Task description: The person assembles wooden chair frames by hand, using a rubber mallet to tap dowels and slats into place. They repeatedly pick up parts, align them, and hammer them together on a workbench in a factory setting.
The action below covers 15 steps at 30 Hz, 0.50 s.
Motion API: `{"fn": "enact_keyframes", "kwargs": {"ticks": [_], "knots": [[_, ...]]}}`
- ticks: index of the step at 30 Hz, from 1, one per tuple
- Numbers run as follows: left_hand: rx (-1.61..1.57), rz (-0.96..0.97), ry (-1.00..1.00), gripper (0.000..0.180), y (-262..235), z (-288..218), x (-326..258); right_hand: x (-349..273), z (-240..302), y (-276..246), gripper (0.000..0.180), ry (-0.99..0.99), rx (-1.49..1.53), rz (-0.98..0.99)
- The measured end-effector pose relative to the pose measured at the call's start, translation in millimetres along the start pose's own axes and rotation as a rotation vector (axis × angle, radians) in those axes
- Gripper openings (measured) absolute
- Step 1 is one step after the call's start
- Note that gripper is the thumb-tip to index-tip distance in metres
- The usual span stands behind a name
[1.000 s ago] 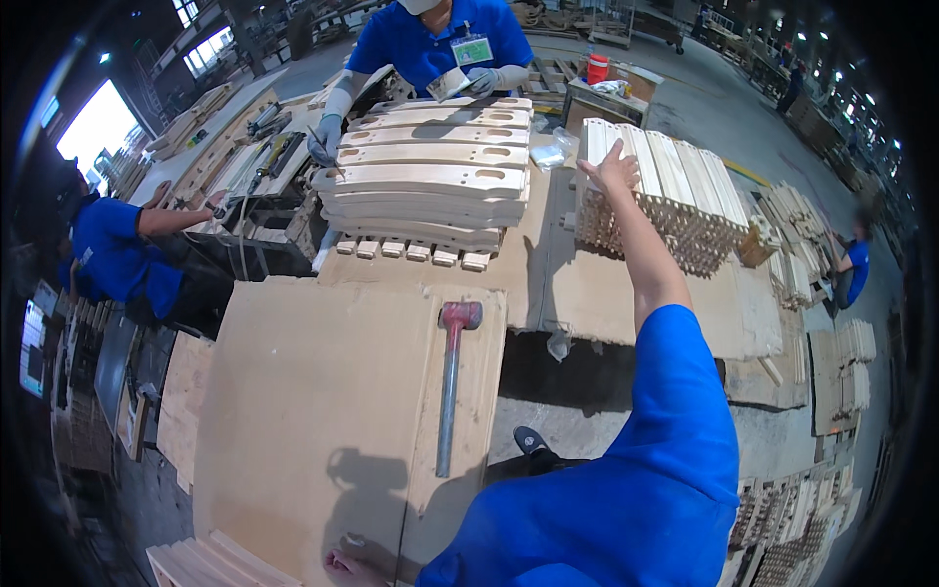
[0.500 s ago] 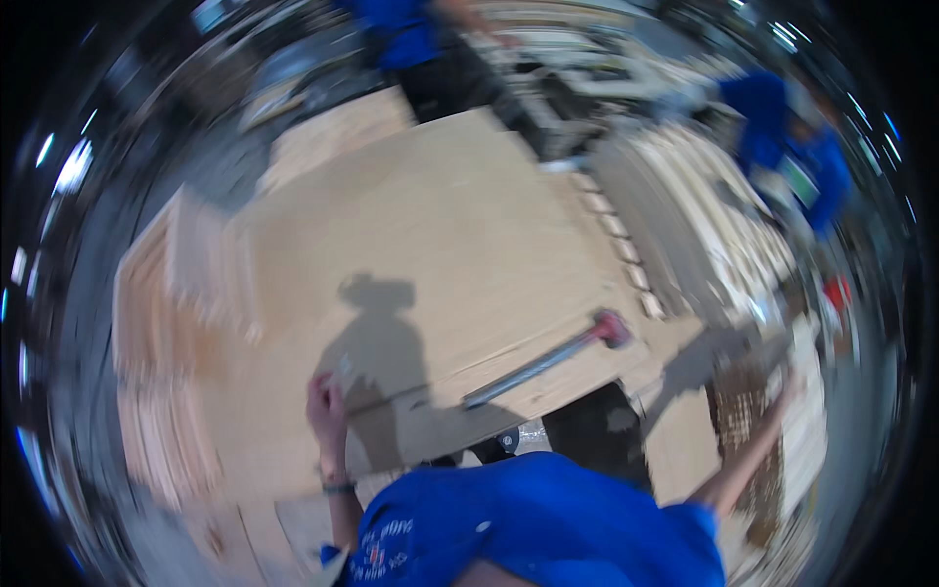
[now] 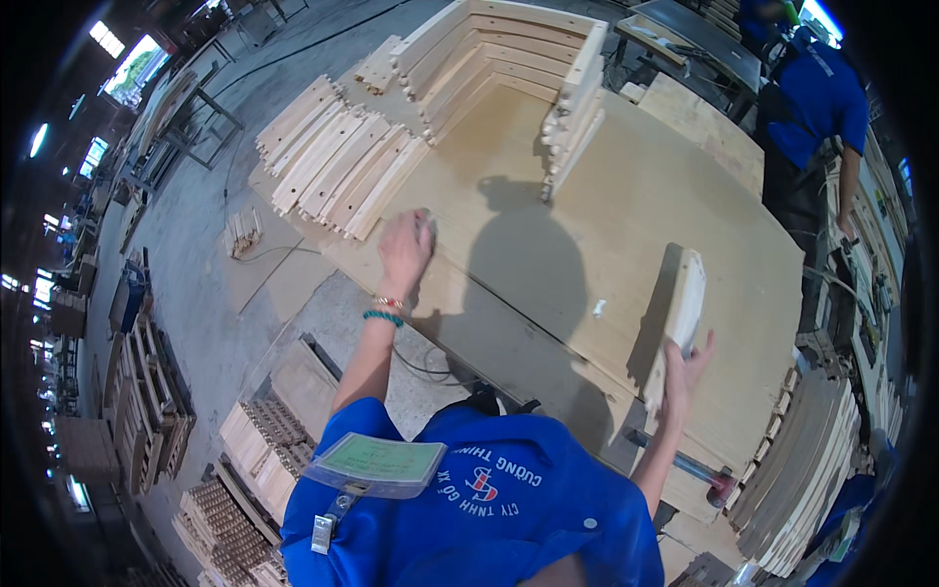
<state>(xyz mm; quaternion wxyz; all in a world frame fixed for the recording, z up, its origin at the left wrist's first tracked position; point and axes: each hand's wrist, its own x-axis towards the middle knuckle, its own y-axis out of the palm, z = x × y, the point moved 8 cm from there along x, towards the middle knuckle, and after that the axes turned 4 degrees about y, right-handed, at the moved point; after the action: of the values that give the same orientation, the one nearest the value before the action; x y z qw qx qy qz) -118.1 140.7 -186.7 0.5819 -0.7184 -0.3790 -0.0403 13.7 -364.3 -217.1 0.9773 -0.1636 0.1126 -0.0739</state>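
Observation:
A short pale wooden board (image 3: pixel 684 298) stands on edge over the right part of the worktable (image 3: pixel 626 254). My right hand (image 3: pixel 682 380) grips its near end, fingers on one side and thumb on the other. My left hand (image 3: pixel 406 249) is at the table's left edge, beside a row of wooden slats (image 3: pixel 342 161). Its fingers are curled closed, and whatever may be inside them is hidden. Beneath my right forearm lies a mallet (image 3: pixel 721 487) with a red head and a metal handle. A small white scrap (image 3: pixel 599 308) rests between my hands.
Stacked wooden frames (image 3: pixel 499 49) form an open-sided box at the table's far side. Curved slats (image 3: pixel 797 470) are piled at the right. Notched pieces (image 3: pixel 259 445) lie in stacks at lower left. A co-worker in blue (image 3: pixel 822 93) bends at the far right.
My view has turned to the left. My right hand, earlier stretched out over the stacks at the right, is now over the table with the wooden board. My left hand is now beside the slats.

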Motion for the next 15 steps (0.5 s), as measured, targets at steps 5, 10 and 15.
{"fn": "enact_keyframes", "kwargs": {"ticks": [5,10,15], "knots": [[0.376,0.048,-0.064,0.028,5.3,102.6,59.5,-17.5,25.4,110.7,0.091,-0.128,-0.794,-0.022],[0.293,0.282,-0.207,0.039,48.0,117.9,89.2,-44.0,8.5,113.6,0.083,-0.267,-0.390,0.099],[-0.596,0.310,-0.424,0.044,25.7,122.4,30.6,-67.2,0.4,28.1,0.080,-0.270,-0.491,-0.056]]}}
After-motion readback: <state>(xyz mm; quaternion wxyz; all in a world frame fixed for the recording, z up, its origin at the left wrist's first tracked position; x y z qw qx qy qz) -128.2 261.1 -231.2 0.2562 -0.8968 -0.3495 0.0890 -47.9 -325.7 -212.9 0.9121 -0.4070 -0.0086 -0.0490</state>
